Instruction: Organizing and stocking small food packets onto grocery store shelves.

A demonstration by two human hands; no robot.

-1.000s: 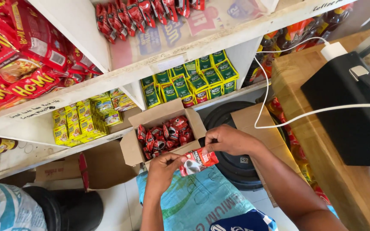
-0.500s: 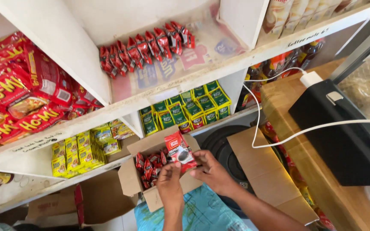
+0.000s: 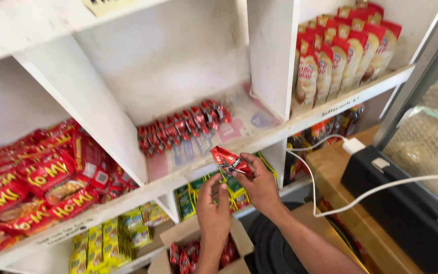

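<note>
at shelf edge | right hand (image 3: pixel 260 189) pinches red sachets (image 3: pixel 230 161) above it | left hand (image 3: pixel 213 213) half-curled beneath, empty

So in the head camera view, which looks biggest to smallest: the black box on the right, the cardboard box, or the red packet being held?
1. Black box, cut off by the frame.
2. Cardboard box, partly hidden.
3. Red packet, plainly smallest, though nearest the camera.

Two bare forearms end in a left hand (image 3: pixel 213 215) and right hand (image 3: pixel 259 186), with no sleeve, ring or watch apparently visible toward 5 o'clock.
</note>
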